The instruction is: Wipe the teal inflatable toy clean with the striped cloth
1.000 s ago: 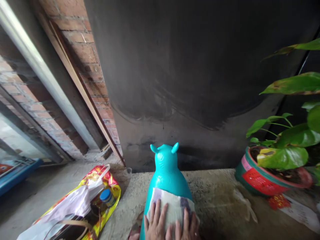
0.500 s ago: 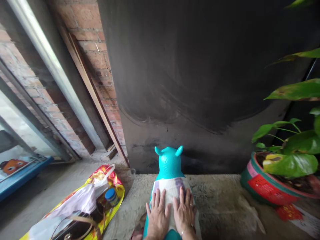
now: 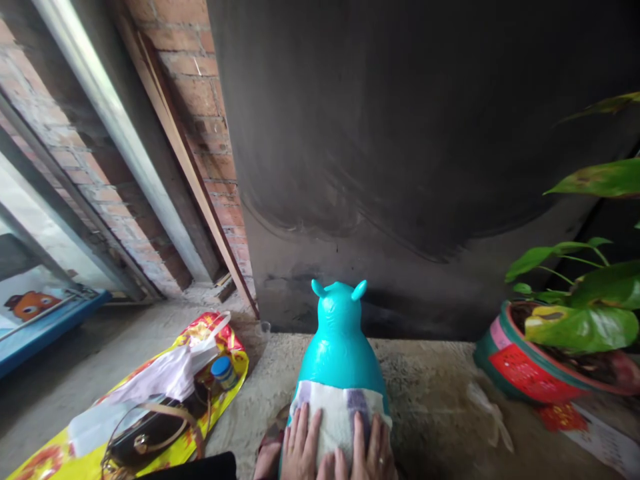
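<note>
Straight ahead on the floor stands a turquoise inflatable animal toy (image 3: 340,350) with two small ears, its head toward the dark wall. A white cloth with purple stripes (image 3: 333,400) lies across its back. My left hand (image 3: 303,443) rests flat on the left half of the cloth, fingers stretched out. On the right half, my right hand (image 3: 370,447) also lies flat with fingers spread, a ring on one of them. Both wrists are cut off by the bottom edge.
At left, a yellow and red bag (image 3: 230,407) lies under a dark handbag (image 3: 145,433), a pale cloth (image 3: 165,380) and a blue-lidded jar (image 3: 223,372). A potted plant (image 3: 530,373) stands at right. A wooden plank (image 3: 200,200) leans against bricks beside the dark panel (image 3: 375,133).
Both hands have slid back toward me along with the striped cloth. More of the toy's turquoise neck and shoulders shows. A dark sleeve-like shape has appeared at the bottom left.
</note>
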Demonstrator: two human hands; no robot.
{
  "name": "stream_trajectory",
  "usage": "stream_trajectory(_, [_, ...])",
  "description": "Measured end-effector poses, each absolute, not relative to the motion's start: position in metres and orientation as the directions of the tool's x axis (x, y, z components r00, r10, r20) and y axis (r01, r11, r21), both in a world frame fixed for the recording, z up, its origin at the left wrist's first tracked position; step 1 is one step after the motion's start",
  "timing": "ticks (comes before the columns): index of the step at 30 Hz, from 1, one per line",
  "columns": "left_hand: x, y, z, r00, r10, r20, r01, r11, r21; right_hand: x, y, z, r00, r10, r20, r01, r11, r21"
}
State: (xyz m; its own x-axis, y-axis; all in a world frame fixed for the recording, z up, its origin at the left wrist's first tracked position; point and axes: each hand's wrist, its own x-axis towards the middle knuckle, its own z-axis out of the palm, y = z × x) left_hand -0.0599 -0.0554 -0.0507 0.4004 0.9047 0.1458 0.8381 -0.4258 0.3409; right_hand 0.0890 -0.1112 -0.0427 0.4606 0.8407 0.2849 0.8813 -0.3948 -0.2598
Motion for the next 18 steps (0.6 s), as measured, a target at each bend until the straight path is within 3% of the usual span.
stream_trajectory(4, [-0.042,-0.036,-0.029,0.263,0.946,0.191,0.854,-0.320,0.411,0.095,-0.072,-0.004,0.479,0.855,0.201,0.868,-0.426,-0.256])
stream_trajectory(9, [-0.027,-0.001,-0.013,0.224,0.969,0.104,0.847,-0.246,0.470,0.099,-0.040,0.014,0.478,0.874,0.083,0.838,-0.425,-0.342])
stream_trajectory(15, [-0.046,0.020,-0.028,0.294,0.933,0.210,0.781,-0.361,0.510,0.098,-0.037,0.014,0.501,0.863,0.063,0.732,-0.384,-0.563])
stream_trajectory(18, [-0.059,0.029,-0.042,0.482,0.773,0.413,0.632,-0.633,0.447,0.102,-0.036,0.022,0.482,0.876,-0.002,0.654,-0.361,-0.665])
